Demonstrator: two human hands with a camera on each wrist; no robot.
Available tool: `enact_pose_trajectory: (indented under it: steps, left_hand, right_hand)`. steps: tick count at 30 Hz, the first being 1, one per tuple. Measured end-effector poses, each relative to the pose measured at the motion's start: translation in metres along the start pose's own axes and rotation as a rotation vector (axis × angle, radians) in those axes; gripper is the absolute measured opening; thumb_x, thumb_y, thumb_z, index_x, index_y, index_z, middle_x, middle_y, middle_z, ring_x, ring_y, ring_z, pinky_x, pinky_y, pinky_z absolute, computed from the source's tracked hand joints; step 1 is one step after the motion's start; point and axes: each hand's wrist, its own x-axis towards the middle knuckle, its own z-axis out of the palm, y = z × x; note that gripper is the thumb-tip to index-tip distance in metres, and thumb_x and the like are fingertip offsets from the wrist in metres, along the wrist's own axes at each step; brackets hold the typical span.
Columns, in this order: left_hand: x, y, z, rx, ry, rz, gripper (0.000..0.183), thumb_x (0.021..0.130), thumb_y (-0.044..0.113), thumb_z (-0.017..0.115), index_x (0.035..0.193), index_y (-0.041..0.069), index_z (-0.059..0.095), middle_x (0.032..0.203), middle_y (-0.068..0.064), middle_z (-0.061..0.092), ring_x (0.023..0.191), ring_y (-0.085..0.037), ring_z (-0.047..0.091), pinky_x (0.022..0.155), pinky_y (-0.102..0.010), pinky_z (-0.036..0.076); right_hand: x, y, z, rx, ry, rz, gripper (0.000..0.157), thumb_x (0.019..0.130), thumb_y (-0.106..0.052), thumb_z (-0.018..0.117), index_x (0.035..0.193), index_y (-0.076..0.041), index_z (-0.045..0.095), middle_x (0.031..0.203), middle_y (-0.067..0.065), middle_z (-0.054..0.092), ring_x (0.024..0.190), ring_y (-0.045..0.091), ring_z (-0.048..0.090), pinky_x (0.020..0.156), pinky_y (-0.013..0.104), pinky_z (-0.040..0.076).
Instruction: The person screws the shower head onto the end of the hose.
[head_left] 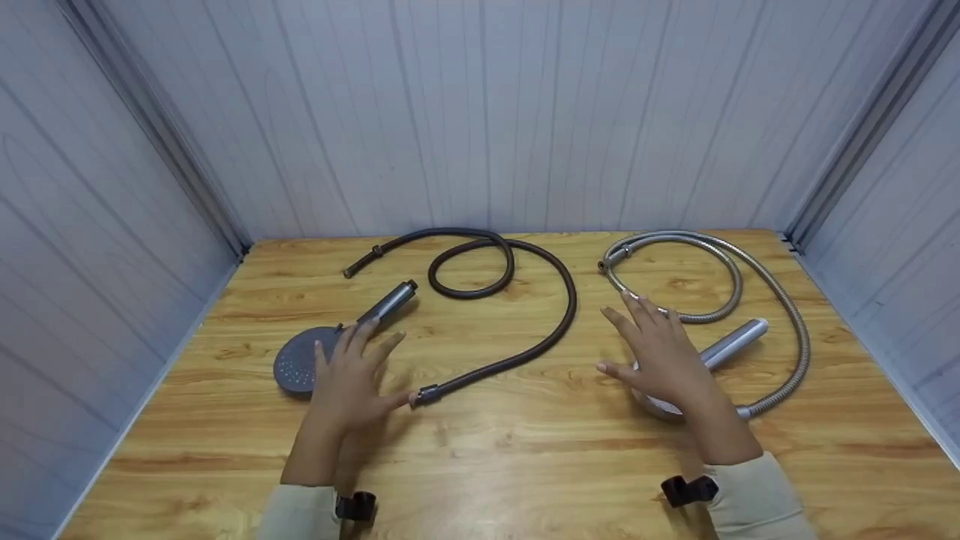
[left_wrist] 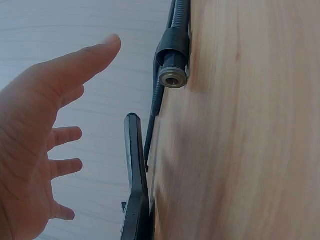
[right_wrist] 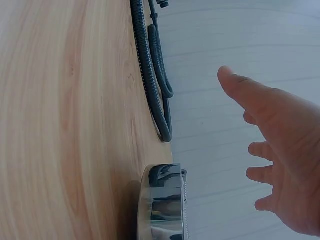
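My left hand (head_left: pixel 347 386), fingers spread, hovers over the table beside a dark grey shower head (head_left: pixel 301 363). Its handle (left_wrist: pixel 134 155) shows below the fingers in the left wrist view. Just off my left thumb lies the end fitting of a dark shower hose (head_left: pixel 517 362), which loops across the middle. On the other side my right hand (head_left: pixel 667 360) is also spread in the air, above a chrome shower head (head_left: pixel 731 346) whose round part it mostly covers. The chrome rim (right_wrist: pixel 167 200) appears in the right wrist view. Neither hand holds anything. A silver shower hose (head_left: pixel 799 337) curls behind the right hand.
The wood-patterned table (head_left: pixel 495 472) is enclosed by pale panelled walls (head_left: pixel 480 112) at the back and both sides. The silver hose's free end (head_left: pixel 615 257) lies near the back. Small black devices (head_left: pixel 688 490) are strapped at both wrists.
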Motion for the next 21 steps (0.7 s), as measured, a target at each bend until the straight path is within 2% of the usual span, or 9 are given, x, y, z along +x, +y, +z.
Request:
enact_pose_trajectory:
  steps: [9,15,21]
  left_hand:
    - [0.0010,0.0000,-0.0004,-0.008,0.022,0.015,0.085,0.069,0.061,0.078,0.142,0.027,0.052,0.151,-0.016,0.037,0.138,-0.043,0.029,0.100,-0.076,0.017]
    - [-0.0002,-0.0004,-0.0001,-0.054,0.029,0.011,0.080,0.069,0.055,0.082,0.138,0.023,0.057,0.150,-0.017,0.037,0.137,-0.042,0.030,0.102,-0.074,0.018]
    - [0.0000,-0.0008,-0.0004,-0.089,0.031,0.019,0.077,0.069,0.050,0.084,0.135,0.019,0.060,0.149,-0.016,0.040,0.136,-0.041,0.033,0.101,-0.073,0.020]
  right_hand:
    - [0.0003,-0.0009,0.0019,0.008,0.025,-0.033,0.080,0.086,-0.046,0.072,0.149,-0.010,0.039,0.156,0.023,0.025,0.140,0.045,0.023,0.107,0.068,0.015]
    - [0.0017,0.0003,0.0048,0.026,0.077,-0.085,0.079,0.081,-0.038,0.079,0.145,-0.006,0.044,0.152,0.024,0.031,0.138,0.045,0.028,0.107,0.066,0.021]
    - [0.0047,-0.0032,0.0060,0.039,0.084,-0.110,0.076,0.081,-0.034,0.079,0.143,-0.005,0.046,0.150,0.025,0.035,0.138,0.043,0.030,0.108,0.062,0.022]
